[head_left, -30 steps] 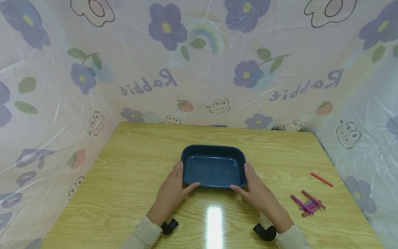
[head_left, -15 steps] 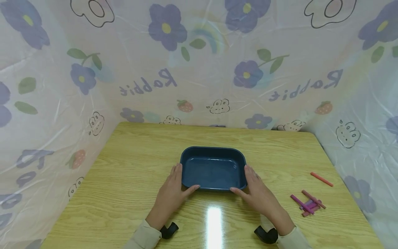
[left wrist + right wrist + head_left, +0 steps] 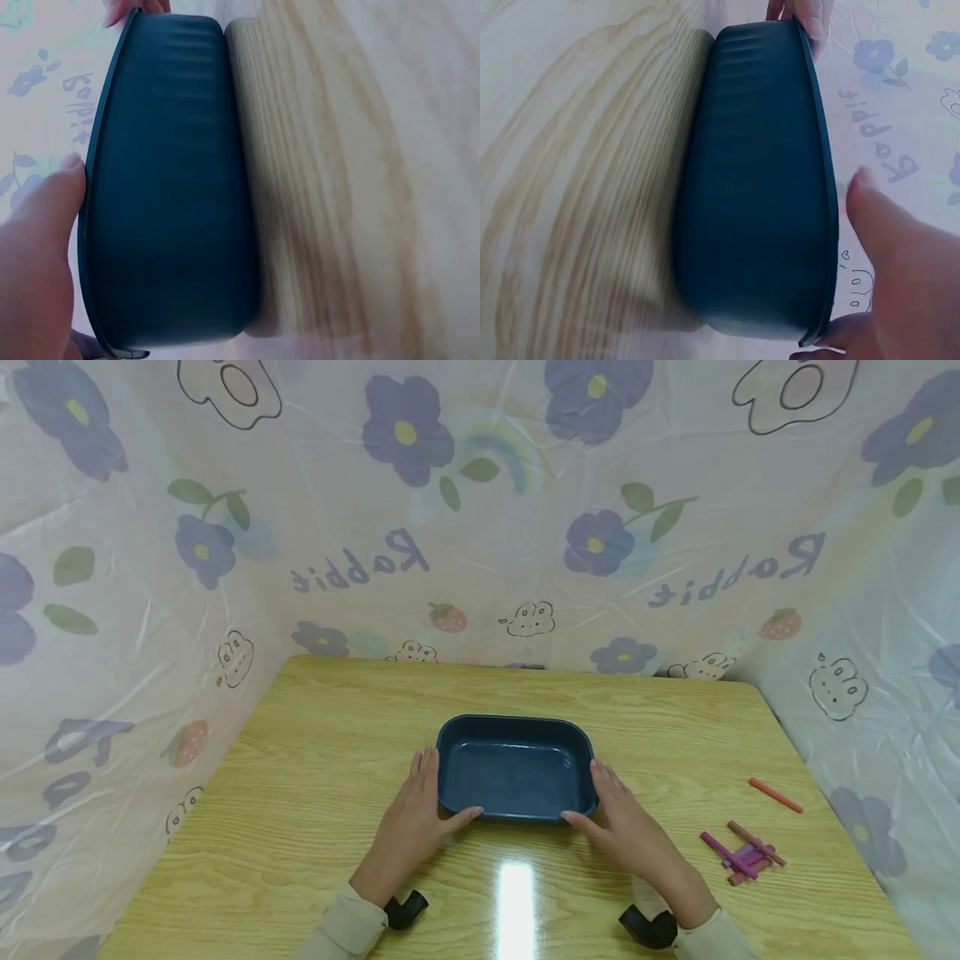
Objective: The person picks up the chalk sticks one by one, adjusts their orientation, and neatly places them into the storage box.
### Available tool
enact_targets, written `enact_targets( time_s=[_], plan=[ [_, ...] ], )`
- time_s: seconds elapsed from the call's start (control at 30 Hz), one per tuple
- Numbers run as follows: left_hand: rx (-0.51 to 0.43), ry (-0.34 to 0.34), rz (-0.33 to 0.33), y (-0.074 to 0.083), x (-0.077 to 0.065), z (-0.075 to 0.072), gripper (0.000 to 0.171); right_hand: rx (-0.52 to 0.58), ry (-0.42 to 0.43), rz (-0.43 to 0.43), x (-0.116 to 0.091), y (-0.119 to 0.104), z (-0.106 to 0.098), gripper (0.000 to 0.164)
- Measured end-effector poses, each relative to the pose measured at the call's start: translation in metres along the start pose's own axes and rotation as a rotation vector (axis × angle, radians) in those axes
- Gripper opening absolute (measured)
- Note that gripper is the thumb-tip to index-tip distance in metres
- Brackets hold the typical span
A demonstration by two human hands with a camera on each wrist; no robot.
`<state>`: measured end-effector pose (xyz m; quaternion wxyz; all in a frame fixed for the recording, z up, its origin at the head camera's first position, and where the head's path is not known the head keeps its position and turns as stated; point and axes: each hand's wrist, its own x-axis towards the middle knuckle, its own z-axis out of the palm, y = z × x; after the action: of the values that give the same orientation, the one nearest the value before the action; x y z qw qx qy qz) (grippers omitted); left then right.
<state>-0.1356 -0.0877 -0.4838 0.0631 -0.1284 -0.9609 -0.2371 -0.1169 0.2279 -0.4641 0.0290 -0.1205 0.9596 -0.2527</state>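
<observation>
A dark blue rectangular dish (image 3: 517,777) with rounded corners sits on the wood-grain table (image 3: 300,860), and nothing lies inside it. My left hand (image 3: 408,827) holds its left end, fingers along the side and thumb on the near rim. In the left wrist view the thumb (image 3: 56,195) meets the dish's rim. At the opposite end, my right hand (image 3: 637,835) has its fingers against the side. Its thumb (image 3: 877,210) stands slightly off the rim in the right wrist view. Both hands' fingers look fairly straight.
Several pink and purple sticks (image 3: 742,856) lie in a crossed pile to the right of my right hand. One orange-red stick (image 3: 776,795) lies apart, farther back. Patterned white curtains (image 3: 480,527) enclose the table at the back and sides.
The dish has come slightly toward me with both hands, and now rests lower in the head view. My right thumb has shifted a little rightward and away from the rim.
</observation>
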Motion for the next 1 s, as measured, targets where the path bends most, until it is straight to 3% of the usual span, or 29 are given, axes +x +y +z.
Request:
enact_targets(
  time_s=[0.27,0.43,0.63,1.0],
  plan=[
    [0.067,-0.042,0.046,-0.008,0.006,-0.001,0.118,0.085,0.039,0.015,-0.006,0.017,-0.013,0.069],
    [0.089,-0.082,0.065,-0.010,0.011,-0.004,0.121,0.017,0.102,0.051,-0.014,0.033,-0.033,0.053],
    [0.122,-0.123,0.075,-0.011,0.015,-0.005,0.124,-0.094,0.133,0.104,-0.029,0.060,-0.060,0.047],
    [0.118,-0.135,0.073,-0.016,0.018,-0.004,0.124,-0.144,0.071,0.229,-0.057,0.113,-0.101,0.031]
  ],
)
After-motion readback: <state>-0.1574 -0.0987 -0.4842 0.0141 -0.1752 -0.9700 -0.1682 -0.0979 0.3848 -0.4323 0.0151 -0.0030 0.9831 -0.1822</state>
